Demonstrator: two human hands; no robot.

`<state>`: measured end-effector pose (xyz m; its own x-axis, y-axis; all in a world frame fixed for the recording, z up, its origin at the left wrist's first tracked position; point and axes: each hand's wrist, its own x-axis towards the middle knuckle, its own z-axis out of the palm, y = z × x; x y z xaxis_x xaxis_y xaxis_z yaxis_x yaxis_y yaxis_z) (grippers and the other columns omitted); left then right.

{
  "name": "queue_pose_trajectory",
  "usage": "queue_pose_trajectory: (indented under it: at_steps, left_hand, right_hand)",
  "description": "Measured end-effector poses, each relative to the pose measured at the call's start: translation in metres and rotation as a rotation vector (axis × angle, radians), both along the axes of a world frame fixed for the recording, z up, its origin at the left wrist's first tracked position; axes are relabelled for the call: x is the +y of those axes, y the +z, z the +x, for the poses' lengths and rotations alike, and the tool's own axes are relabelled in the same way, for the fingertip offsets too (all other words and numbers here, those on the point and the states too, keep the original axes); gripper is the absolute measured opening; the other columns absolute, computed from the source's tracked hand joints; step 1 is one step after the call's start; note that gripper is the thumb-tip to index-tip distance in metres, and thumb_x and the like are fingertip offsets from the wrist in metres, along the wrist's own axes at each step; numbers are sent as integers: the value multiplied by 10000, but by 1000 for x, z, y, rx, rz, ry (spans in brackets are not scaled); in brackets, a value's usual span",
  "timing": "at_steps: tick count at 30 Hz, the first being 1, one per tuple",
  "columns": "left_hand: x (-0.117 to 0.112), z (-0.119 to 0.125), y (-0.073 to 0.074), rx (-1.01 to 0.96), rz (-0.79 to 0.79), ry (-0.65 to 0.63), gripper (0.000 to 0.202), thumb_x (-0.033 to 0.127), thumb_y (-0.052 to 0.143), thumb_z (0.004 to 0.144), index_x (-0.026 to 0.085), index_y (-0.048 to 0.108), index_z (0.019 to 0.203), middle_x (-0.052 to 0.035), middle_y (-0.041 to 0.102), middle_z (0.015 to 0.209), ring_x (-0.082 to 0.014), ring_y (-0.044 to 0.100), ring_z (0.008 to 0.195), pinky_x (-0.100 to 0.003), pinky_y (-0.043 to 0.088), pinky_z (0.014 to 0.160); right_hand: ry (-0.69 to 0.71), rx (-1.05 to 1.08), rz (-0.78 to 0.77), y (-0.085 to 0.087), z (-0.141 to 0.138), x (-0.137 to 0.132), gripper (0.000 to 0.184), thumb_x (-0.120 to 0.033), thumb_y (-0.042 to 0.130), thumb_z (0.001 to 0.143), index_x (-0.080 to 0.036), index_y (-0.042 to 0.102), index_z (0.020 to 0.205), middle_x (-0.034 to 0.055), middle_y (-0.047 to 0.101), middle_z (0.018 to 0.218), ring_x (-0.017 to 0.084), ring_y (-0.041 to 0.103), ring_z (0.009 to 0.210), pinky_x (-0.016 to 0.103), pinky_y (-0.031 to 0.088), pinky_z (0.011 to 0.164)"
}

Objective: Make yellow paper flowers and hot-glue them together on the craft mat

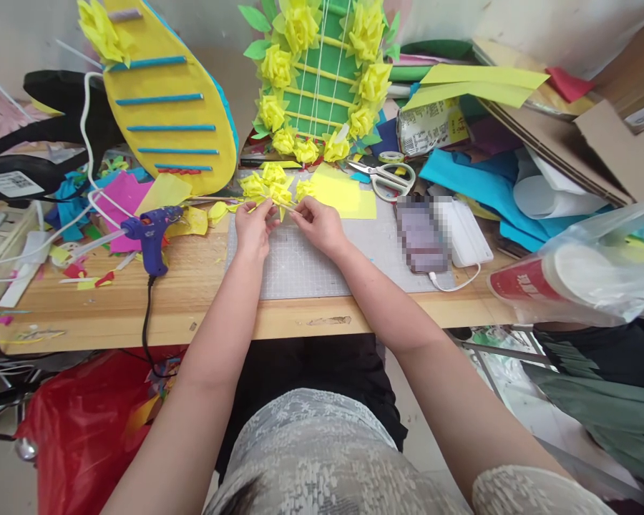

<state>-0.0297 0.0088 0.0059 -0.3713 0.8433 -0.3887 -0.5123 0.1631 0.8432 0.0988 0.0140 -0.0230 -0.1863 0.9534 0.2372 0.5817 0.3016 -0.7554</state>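
Observation:
My left hand [253,227] and my right hand [318,224] meet over a grey cutting mat [300,268] on a wooden table. Both pinch a thin yellow paper strip [280,204] held between them, fingers curled closed. Just beyond the fingertips lie several small yellow paper flowers [271,182]. A sheet of yellow paper [343,194] rests right of the flowers.
A purple glue gun [151,232] stands left of the mat, cord hanging over the table edge. Scissors [389,177], a phone [421,236] and a white power bank [464,232] lie to the right. A green flower-trimmed craft [322,79] and a yellow panel [166,107] stand behind.

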Motion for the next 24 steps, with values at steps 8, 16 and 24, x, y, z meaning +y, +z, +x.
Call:
queue_pose_trajectory:
  at_steps: [8, 16, 24]
  left_hand:
    - [6, -13, -1, -126, 30, 111, 204, 65, 572, 790, 168, 471, 646, 64, 547, 547, -10, 530, 464, -100, 398, 426]
    - [5, -27, 9, -169, -17, -56, 179, 70, 502, 782, 136, 521, 617, 49, 515, 521, 6, 426, 378, -82, 293, 317]
    - [0, -20, 4, -101, 37, -331, 134, 76, 547, 687, 159, 465, 621, 42, 509, 550, 12, 329, 357, -104, 140, 288]
  right_hand:
    - [111, -22, 97, 9, 13, -2, 144, -309, 549, 813, -191, 531, 733, -12, 598, 683, 100, 515, 621, 247, 370, 631]
    - [-78, 459, -64, -1, 25, 17, 226, -429, 419, 890, -220, 502, 875, -47, 505, 607, 77, 430, 493, 243, 391, 553]
    - [-84, 694, -318, 1, 19, 19, 179, -354, 569, 781, -214, 577, 891, -17, 630, 814, 59, 551, 586, 214, 497, 562]
